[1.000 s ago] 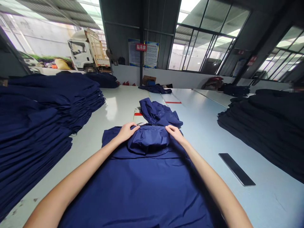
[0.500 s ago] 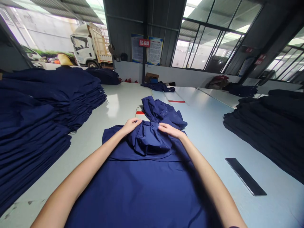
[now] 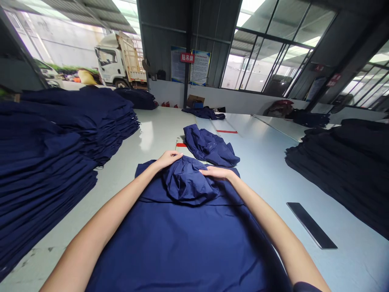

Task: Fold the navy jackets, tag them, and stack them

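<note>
The left hand (image 3: 166, 159) pinches the far edge of the bunched navy cloth (image 3: 189, 184), while the right hand (image 3: 219, 173), fingers extended, rests against its right side.

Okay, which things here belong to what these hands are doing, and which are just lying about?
Apparently in use:
- spread blue garment, its bunched top between the hands
- left hand and right hand, both at that top

Seemingly just lying about:
- crumpled blue garment, just beyond
- dark flat bar, right
- blue stack, left
- dark stack, far right
</note>
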`<action>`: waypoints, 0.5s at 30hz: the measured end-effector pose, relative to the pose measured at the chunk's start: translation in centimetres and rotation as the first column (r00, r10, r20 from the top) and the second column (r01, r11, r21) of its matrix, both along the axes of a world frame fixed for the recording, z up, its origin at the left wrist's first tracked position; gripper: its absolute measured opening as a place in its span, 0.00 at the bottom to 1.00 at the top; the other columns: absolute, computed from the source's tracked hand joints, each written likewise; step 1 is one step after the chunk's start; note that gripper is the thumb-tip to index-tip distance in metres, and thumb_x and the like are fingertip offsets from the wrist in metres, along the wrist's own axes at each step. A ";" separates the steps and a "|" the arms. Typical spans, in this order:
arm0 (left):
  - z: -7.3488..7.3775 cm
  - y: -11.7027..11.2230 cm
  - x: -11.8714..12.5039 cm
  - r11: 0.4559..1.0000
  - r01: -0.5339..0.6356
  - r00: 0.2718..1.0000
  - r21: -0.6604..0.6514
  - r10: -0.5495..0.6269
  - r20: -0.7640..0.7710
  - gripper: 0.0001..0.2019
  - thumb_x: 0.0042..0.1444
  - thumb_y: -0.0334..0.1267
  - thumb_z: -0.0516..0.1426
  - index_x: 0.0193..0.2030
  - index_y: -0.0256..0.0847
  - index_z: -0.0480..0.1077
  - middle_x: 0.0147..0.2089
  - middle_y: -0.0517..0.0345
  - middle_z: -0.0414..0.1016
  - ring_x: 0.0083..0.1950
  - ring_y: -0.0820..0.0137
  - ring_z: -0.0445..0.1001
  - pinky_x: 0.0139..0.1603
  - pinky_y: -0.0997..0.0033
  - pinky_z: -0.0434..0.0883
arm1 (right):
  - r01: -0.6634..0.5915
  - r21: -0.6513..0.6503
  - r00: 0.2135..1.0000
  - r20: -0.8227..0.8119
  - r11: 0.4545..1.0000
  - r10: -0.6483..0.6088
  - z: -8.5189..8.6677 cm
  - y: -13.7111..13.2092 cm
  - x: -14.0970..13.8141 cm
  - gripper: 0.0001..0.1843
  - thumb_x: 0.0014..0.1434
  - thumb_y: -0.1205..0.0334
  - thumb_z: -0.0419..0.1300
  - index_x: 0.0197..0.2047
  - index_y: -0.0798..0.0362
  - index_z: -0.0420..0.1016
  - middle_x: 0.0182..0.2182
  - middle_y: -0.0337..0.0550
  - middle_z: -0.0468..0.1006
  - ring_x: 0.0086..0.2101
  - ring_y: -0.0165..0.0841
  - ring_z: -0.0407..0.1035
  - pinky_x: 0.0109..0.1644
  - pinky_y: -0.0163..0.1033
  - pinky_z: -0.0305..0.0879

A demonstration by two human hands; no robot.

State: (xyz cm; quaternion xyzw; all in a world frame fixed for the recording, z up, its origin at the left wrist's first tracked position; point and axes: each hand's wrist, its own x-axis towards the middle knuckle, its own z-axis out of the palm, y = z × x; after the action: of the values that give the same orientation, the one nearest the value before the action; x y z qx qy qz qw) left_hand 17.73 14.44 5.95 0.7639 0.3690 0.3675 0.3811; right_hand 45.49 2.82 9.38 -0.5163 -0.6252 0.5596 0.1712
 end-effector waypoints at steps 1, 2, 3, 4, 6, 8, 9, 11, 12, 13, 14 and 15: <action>0.1 0.0 -0.4 1.000 -0.004 1.000 0.008 0.004 -0.022 0.33 0.50 0.73 0.59 0.33 0.39 0.80 0.35 0.52 0.83 0.39 0.60 0.77 0.43 0.65 0.73 | -0.006 0.076 0.993 0.115 0.997 -0.003 -0.1 -0.1 0.2 0.29 0.57 0.31 0.67 0.39 0.51 0.80 0.38 0.43 0.83 0.38 0.38 0.76 0.47 0.42 0.75; 0.2 0.1 -0.9 1.000 -0.007 0.999 0.017 0.008 -0.046 0.33 0.50 0.73 0.59 0.32 0.39 0.80 0.36 0.52 0.83 0.40 0.60 0.77 0.44 0.65 0.73 | -0.011 0.162 0.974 0.226 0.987 -0.026 -0.4 -0.2 0.6 0.30 0.57 0.30 0.65 0.34 0.52 0.79 0.33 0.41 0.81 0.34 0.36 0.73 0.42 0.41 0.73; 0.2 0.1 -1.3 1.000 -0.007 0.998 0.027 0.008 -0.070 0.33 0.50 0.73 0.58 0.31 0.40 0.79 0.36 0.52 0.83 0.41 0.59 0.77 0.45 0.65 0.73 | -0.007 0.251 0.945 0.317 0.968 -0.076 -0.6 -0.2 0.9 0.31 0.57 0.29 0.63 0.29 0.52 0.76 0.28 0.39 0.78 0.30 0.34 0.69 0.38 0.39 0.70; 0.2 0.2 -1.8 0.999 0.000 0.995 0.035 0.004 -0.095 0.33 0.50 0.73 0.58 0.31 0.40 0.79 0.37 0.51 0.83 0.42 0.58 0.77 0.46 0.64 0.73 | 0.008 0.345 0.913 0.380 0.939 -0.147 -0.9 -0.2 1.3 0.32 0.58 0.28 0.62 0.26 0.51 0.72 0.25 0.38 0.74 0.28 0.32 0.66 0.35 0.38 0.66; 0.1 0.1 -2.4 0.999 0.020 0.989 0.048 -0.012 -0.147 0.32 0.52 0.72 0.57 0.32 0.41 0.80 0.39 0.50 0.84 0.44 0.57 0.78 0.48 0.64 0.73 | 0.041 0.521 0.850 0.431 0.853 -0.304 -1.5 0.0 2.1 0.32 0.61 0.30 0.59 0.23 0.50 0.67 0.22 0.37 0.70 0.26 0.32 0.62 0.33 0.38 0.59; -0.3 -0.1 -2.7 0.998 0.015 0.981 0.067 -0.002 -0.195 0.31 0.53 0.71 0.57 0.36 0.42 0.81 0.42 0.49 0.84 0.47 0.55 0.78 0.52 0.61 0.73 | 0.084 0.661 0.817 0.383 0.746 -0.431 -1.8 0.3 2.5 0.28 0.61 0.34 0.59 0.25 0.50 0.67 0.24 0.37 0.71 0.27 0.33 0.62 0.33 0.38 0.58; -0.5 -0.3 -2.7 0.997 -0.005 0.978 0.082 0.022 -0.208 0.30 0.53 0.69 0.59 0.39 0.43 0.82 0.45 0.47 0.83 0.50 0.52 0.77 0.55 0.59 0.72 | 0.110 0.710 0.816 0.334 0.695 -0.471 -2.0 0.5 2.6 0.26 0.60 0.35 0.60 0.27 0.49 0.67 0.25 0.37 0.72 0.28 0.33 0.63 0.34 0.38 0.58; -1.2 -0.8 -2.5 0.983 -0.064 0.963 0.170 0.105 -0.248 0.29 0.51 0.66 0.63 0.45 0.43 0.81 0.51 0.44 0.80 0.57 0.47 0.73 0.61 0.52 0.68 | 0.165 0.776 0.826 0.228 0.609 -0.515 -2.3 0.9 2.6 0.23 0.59 0.37 0.61 0.31 0.48 0.66 0.29 0.37 0.73 0.31 0.34 0.64 0.36 0.38 0.60; -1.6 -1.1 -2.3 0.966 -0.092 0.947 0.240 0.160 -0.280 0.29 0.51 0.65 0.64 0.48 0.43 0.80 0.52 0.43 0.78 0.60 0.44 0.70 0.64 0.49 0.65 | 0.185 0.799 0.823 0.192 0.572 -0.535 -2.6 1.2 2.5 0.22 0.59 0.38 0.61 0.33 0.48 0.65 0.30 0.37 0.73 0.31 0.34 0.64 0.37 0.38 0.61; -1.9 -1.3 -2.0 0.941 -0.114 0.923 0.318 0.219 -0.318 0.28 0.53 0.63 0.64 0.50 0.43 0.80 0.54 0.41 0.77 0.61 0.43 0.68 0.65 0.46 0.64 | 0.189 0.816 0.811 0.184 0.546 -0.555 -2.9 1.5 2.4 0.21 0.60 0.39 0.61 0.34 0.48 0.65 0.30 0.38 0.73 0.32 0.35 0.64 0.38 0.38 0.62; -2.3 -1.4 -1.8 0.911 -0.125 0.893 0.393 0.276 -0.356 0.27 0.56 0.62 0.63 0.52 0.43 0.79 0.54 0.40 0.75 0.62 0.43 0.67 0.65 0.45 0.62 | 0.176 0.826 0.792 0.204 0.535 -0.575 -3.2 1.8 2.2 0.19 0.62 0.40 0.60 0.35 0.48 0.65 0.30 0.38 0.73 0.32 0.35 0.65 0.39 0.39 0.63; -2.7 -1.5 -1.6 0.881 -0.130 0.862 0.454 0.327 -0.387 0.26 0.59 0.60 0.61 0.53 0.42 0.79 0.53 0.40 0.74 0.61 0.44 0.67 0.65 0.45 0.62 | 0.156 0.829 0.765 0.243 0.537 -0.596 -3.6 2.1 2.0 0.18 0.63 0.42 0.60 0.36 0.48 0.66 0.31 0.39 0.74 0.32 0.36 0.66 0.40 0.39 0.64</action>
State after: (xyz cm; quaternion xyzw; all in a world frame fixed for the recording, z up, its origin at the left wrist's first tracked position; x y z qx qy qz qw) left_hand 16.12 12.90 3.24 0.8405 0.4513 0.2923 0.0671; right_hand 47.53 4.91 5.77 -0.6447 -0.6904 0.0307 0.3269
